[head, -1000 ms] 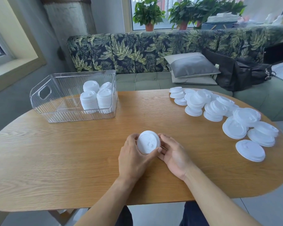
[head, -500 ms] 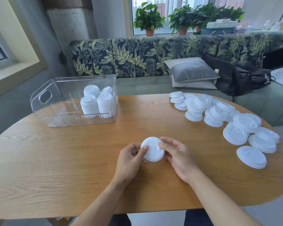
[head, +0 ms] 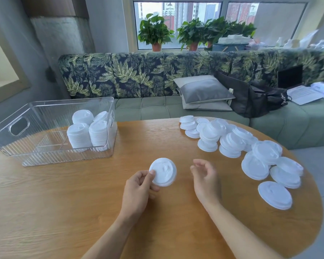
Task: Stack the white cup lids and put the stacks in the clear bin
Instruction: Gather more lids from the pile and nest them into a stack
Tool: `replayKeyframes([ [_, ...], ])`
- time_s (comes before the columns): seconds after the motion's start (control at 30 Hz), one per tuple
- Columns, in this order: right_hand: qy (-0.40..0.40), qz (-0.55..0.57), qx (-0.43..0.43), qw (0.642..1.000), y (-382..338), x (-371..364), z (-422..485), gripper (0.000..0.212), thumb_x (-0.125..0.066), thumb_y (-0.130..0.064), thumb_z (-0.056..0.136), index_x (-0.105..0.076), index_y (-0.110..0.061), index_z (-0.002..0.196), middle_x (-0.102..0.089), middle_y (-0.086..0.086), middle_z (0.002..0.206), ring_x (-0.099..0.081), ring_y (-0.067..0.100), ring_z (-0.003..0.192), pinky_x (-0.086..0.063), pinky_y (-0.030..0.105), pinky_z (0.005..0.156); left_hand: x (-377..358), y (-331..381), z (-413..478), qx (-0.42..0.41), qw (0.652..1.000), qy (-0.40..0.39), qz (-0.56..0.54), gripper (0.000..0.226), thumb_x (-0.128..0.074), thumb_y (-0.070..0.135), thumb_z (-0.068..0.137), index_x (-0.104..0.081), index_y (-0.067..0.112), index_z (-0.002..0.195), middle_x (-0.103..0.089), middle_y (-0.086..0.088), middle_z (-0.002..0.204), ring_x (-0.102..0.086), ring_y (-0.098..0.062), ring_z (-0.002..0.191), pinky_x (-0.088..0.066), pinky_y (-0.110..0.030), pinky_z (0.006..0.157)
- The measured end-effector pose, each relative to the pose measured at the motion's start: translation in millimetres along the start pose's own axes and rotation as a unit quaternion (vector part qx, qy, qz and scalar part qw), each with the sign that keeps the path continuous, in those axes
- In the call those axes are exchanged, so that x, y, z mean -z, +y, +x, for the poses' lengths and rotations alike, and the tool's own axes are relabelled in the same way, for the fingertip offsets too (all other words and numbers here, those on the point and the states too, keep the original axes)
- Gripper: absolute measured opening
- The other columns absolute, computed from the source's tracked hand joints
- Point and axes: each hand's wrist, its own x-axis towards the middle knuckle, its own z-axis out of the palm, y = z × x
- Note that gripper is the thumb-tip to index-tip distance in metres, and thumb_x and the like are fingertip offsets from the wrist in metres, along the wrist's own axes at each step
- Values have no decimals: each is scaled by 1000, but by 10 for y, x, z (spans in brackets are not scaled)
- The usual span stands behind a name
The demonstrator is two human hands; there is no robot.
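Behind our table runs a leaf-print sofa (head: 138, 75) carrying grey cushions (head: 202, 90) and a black bag (head: 254, 98), with potted plants (head: 154, 34) on the sill above. Our oval wooden table (head: 64, 202) bears the clear bin (head: 13, 144) at far left, lid stacks (head: 79, 135) standing in its right end. Loose lids (head: 254, 165) sprawl along the right side, well apart from the bin. Near the middle our left hand (head: 137, 191) pinches a white lid (head: 165, 172) by its rim. Our right hand (head: 204, 178) hovers just beside it, loosely curled and holding nothing.
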Motion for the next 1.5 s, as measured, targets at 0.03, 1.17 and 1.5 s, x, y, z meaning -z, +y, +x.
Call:
replayKeyframes([
  [0.03,1,-35,29,999,33,14,54,22,-67,-18,97,-64,-39,105,-64,-25,117,-61,3,113,-44,12,84,-18,-2,70,1,1000,-1,-4,25,-65,34,102,-73,10,103,-75,-9,72,-70,-14,66,-53,-24,53],
  [1.17,16,-534,50,844,-10,-1453,2841,64,-51,-21,95,-30,-5,153,-13,31,165,-5,44,156,-2,50,129,-463,-92,2540,-95,987,74,-104,23,-64,29,101,-66,7,98,-64,-14,53,-61,-22,46,-48,-24,44],
  [1.5,14,-494,111,862,-121,-1255,2726,27,-54,-17,94,-59,-21,120,-52,8,127,-52,32,119,-27,40,114,-461,-86,2444,-89,987,81,-108,22,-65,29,101,-66,8,97,-63,-11,52,-60,-23,49,-48,-25,46],
])
